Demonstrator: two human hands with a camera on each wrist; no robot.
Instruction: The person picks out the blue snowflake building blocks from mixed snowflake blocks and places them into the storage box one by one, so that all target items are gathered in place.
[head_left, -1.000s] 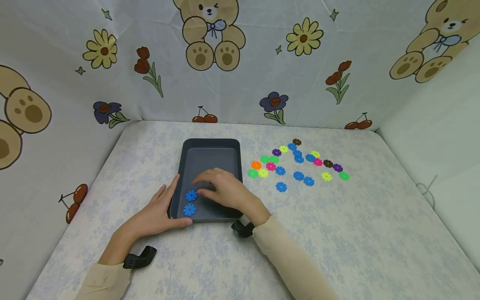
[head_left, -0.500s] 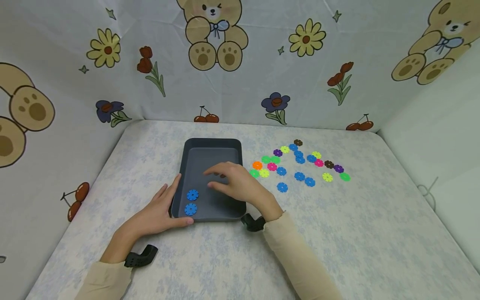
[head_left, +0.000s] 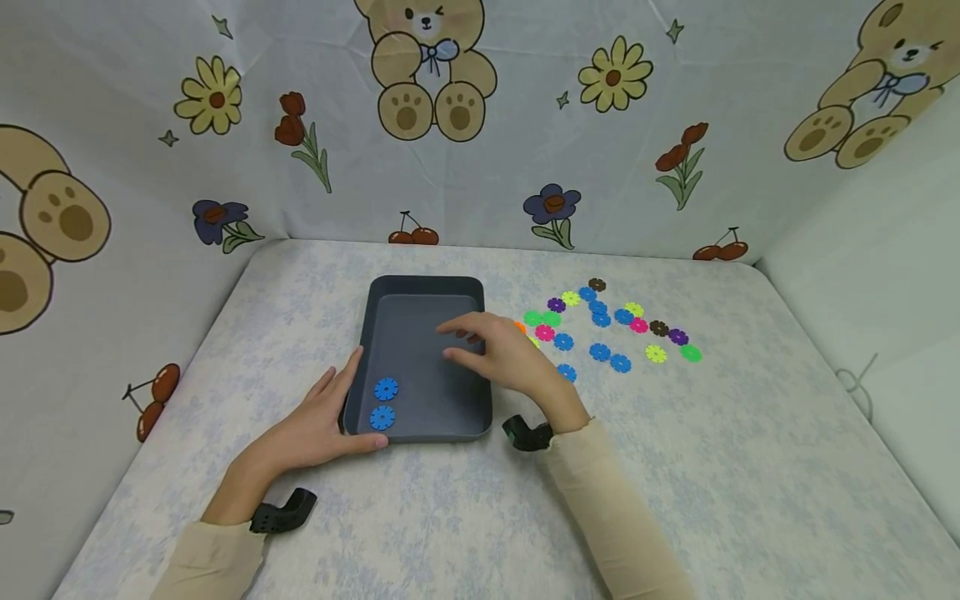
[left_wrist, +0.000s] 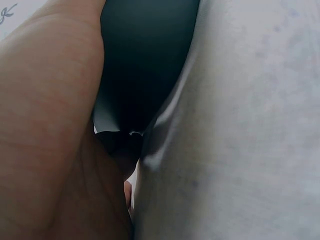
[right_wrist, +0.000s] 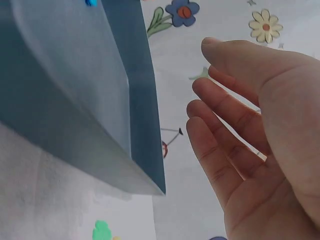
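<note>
A dark grey rectangular tray (head_left: 442,408) lies on the table. Two blue notched plastic discs (head_left: 386,389) sit inside, one behind the other near its front left corner. My left hand (head_left: 311,433) rests against that corner, its fingers straight along the left wall and the thumb on the front edge. Over the right rim hovers my right hand (head_left: 510,354), thumb and fingers apart, holding nothing. In the right wrist view its palm and loosely bent fingertips show beside the tray wall. The left wrist view is mostly filled by the left palm and the tray's dark side.
Right of the tray, loose notched discs are spread on the patterned tablecloth: several blue ones (head_left: 600,352), plus green (head_left: 691,354), yellow (head_left: 656,354), pink (head_left: 544,333), purple and brown. Some are partly hidden by the right hand. A printed cloth wall (head_left: 480,192) closes the back.
My right hand has moved away from the blue discs, rightward across the tray to its right rim. The left hand and both discs in the tray have stayed put.
</note>
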